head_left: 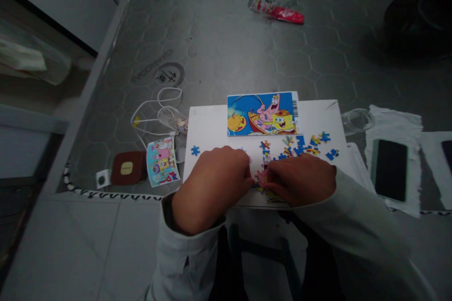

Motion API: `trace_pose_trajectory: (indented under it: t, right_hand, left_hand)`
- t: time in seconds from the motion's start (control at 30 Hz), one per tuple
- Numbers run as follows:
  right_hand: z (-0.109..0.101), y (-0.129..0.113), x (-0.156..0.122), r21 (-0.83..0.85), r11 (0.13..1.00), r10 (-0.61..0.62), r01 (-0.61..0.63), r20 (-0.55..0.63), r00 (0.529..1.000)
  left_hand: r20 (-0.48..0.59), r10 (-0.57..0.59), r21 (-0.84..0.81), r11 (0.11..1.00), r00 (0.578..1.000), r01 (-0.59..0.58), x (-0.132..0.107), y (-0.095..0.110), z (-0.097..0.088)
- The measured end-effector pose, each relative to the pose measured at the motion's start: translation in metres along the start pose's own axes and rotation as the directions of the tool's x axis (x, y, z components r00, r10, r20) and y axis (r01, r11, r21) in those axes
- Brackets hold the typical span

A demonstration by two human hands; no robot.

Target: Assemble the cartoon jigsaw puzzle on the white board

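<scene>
Left hand (pixel 219 178) and right hand (pixel 304 178): fingers bent, fingertips at puzzle pieces (pixel 266 156) toward near edge of bench (pixel 208 122); whether gripping, cannot tell. Picture card (pixel 263 115), one: at far edge. Single blue piece (pixel 195 150): by left edge.

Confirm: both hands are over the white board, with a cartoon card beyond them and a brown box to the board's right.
No: the brown box is left of the white board, as the head view shows. The left hand and right hand are over the board, with a cartoon card beyond them.
</scene>
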State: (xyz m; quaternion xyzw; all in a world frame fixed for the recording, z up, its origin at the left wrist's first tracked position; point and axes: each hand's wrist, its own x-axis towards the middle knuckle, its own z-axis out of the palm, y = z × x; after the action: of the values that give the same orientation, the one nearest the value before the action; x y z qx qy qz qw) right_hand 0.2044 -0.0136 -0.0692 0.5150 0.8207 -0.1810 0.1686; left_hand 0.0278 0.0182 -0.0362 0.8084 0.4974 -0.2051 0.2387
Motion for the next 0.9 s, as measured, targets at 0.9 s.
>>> trace_pose_trajectory:
  t: [0.9]
  right_hand:
    - [-0.017,-0.001,0.004,0.041,0.996,0.072,-0.082,0.211,0.975]
  left_hand:
    - [0.042,0.029,-0.007,1.000,0.999,-0.029,-0.003,0.000,-0.001]
